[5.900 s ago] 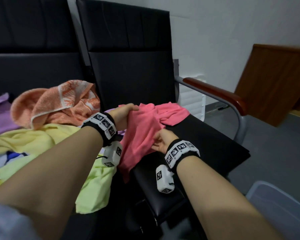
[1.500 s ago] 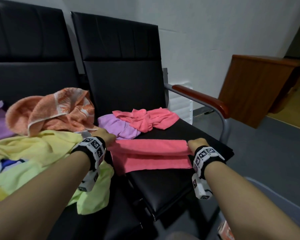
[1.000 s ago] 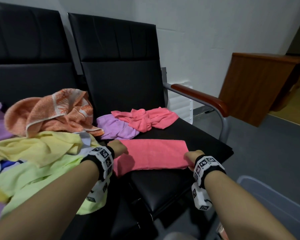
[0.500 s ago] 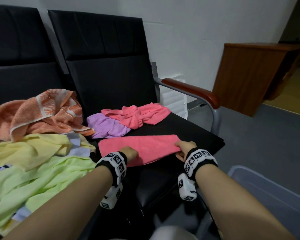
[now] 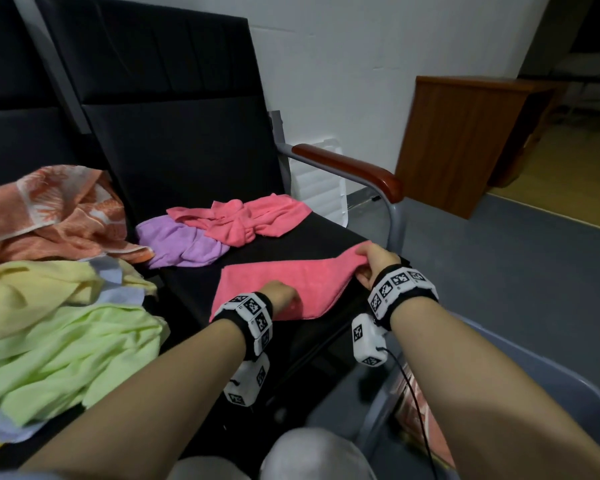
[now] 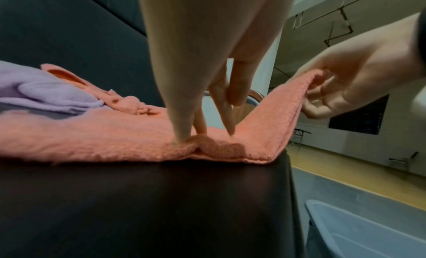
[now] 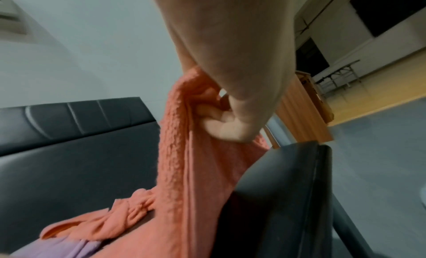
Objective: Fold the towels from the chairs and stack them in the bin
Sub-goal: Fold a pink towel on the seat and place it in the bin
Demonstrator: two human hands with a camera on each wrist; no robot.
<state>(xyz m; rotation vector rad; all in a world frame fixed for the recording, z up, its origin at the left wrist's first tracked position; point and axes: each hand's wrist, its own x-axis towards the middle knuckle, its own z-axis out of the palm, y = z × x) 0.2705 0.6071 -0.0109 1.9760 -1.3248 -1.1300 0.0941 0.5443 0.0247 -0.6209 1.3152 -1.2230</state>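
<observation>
A pink towel [image 5: 288,278], folded into a long strip, lies across the front of the black chair seat [image 5: 284,247]. My left hand [image 5: 280,295] presses straight fingertips [image 6: 184,134] down on the strip's middle [image 6: 115,136]. My right hand [image 5: 371,263] pinches the strip's right end [image 6: 306,83] and lifts it off the seat; the right wrist view shows its fingers [image 7: 221,123] curled round the raised cloth [image 7: 182,152]. The grey bin [image 5: 548,403] stands on the floor at lower right, with its inside mostly hidden by my right arm.
A crumpled pink towel [image 5: 246,220] and a purple one [image 5: 181,242] lie further back on the seat. Orange [image 5: 49,216], yellow [image 5: 42,289] and green [image 5: 59,355] towels are heaped on the left chair. A wooden armrest [image 5: 350,169] and a brown cabinet [image 5: 465,140] stand to the right.
The pink towel went from crumpled to a folded strip on the seat. In the last half second my left hand moved to its middle and my right hand lifted the right end.
</observation>
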